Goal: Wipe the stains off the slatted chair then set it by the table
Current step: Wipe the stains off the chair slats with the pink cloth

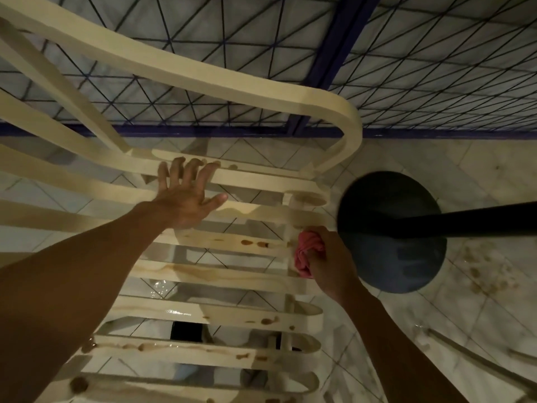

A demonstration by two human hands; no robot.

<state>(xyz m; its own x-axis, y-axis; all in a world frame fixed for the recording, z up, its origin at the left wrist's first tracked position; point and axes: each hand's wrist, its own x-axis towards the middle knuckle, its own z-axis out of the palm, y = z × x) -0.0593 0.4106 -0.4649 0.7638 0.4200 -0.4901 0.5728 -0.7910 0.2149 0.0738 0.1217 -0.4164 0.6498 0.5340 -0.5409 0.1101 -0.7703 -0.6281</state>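
Left hand rests flat on the stained slatted chair; right hand grips a pink cloth.

The slatted chair is open from above across its middle and near slats. The gaps between the slats are narrow and show the tiled floor below. The left hand lies flat on the far slats and takes up that stretch. The curved armrest rises over the far right corner and walls it in. Just beside the seat's right edge stands a dark round base, with a dark pole running off right. The right hand, gripping a pink cloth, fills the tight space between the slat ends and the base. A blue metal grille closes the far side.
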